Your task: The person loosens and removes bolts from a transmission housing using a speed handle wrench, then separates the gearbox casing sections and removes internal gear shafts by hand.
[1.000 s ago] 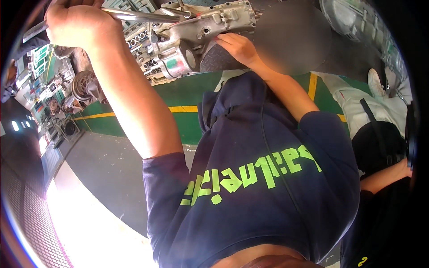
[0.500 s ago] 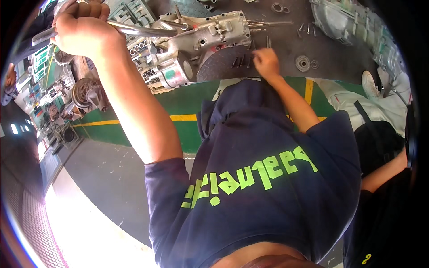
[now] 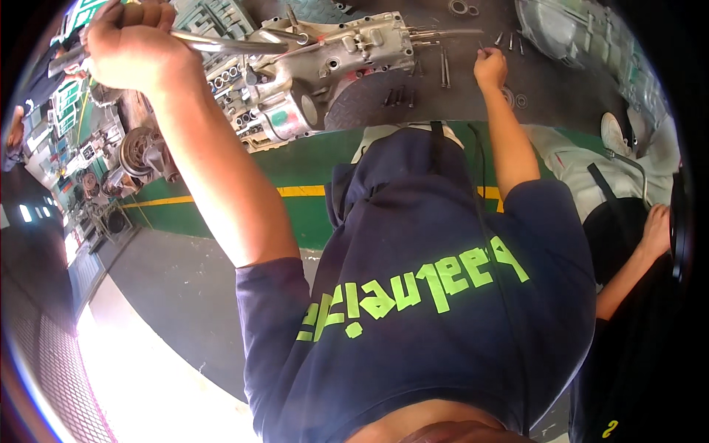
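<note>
My left hand, raised at the upper left, is closed round a bent chrome speed handle. The tool's far end reaches over a metal transmission housing; I cannot tell whether it touches it. My right hand is beyond the housing's right end, thumb and fingers pinched together. From the fingertips pokes a thin, small bolt, partly hidden. Close by lie several loose bolts, and two long bolts lie between that hand and the housing.
Dark bolts lie on the tabletop before the housing. Gears sit partly behind my right wrist, rings farther back. Another casing stands far right. At the right a person's hand is by a bent metal tool.
My right hand has moved right and away from me, from beside the dark bolts to the loose bolts, and pinches one. My left hand stays on the speed handle, nearly still.
</note>
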Available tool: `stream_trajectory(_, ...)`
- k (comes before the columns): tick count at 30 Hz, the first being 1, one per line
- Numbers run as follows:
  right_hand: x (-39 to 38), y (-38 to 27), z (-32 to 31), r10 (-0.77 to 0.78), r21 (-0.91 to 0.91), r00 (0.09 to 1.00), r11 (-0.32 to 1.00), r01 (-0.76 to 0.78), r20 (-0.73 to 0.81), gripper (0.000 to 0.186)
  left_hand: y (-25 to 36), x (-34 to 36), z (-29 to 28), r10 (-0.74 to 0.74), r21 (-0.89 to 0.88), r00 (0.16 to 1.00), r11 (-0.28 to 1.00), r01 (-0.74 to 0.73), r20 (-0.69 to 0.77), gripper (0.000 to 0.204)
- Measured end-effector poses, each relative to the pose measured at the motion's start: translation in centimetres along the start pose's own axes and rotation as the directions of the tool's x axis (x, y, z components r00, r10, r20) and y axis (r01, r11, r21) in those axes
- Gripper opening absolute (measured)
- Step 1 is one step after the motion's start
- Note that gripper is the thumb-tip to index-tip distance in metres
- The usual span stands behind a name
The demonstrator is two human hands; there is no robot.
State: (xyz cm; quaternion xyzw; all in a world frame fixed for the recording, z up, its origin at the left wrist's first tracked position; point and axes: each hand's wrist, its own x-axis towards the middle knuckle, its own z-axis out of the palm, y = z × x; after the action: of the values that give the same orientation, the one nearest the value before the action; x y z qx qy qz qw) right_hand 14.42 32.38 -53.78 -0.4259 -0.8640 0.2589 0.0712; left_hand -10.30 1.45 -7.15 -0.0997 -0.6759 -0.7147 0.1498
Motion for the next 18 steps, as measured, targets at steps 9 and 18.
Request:
stream_trajectory(9,-12.9,-10.6,-7.4,-0.373,0.521,0.92,0.813,0.26,0.122,0.026,0.5,-1.2,0.0,-0.039,-0.079,0.991,0.996,0.029,-0.126,0.016)
stream_trajectory(18,-13.4,-15.9,-5.3,-0.71,0.495,0.691,0.556,0.668,-0.135,0.02,0.8,-1.7,0.5,-0.012,-0.092,0.997,0.996,0.005,-0.074,0.022)
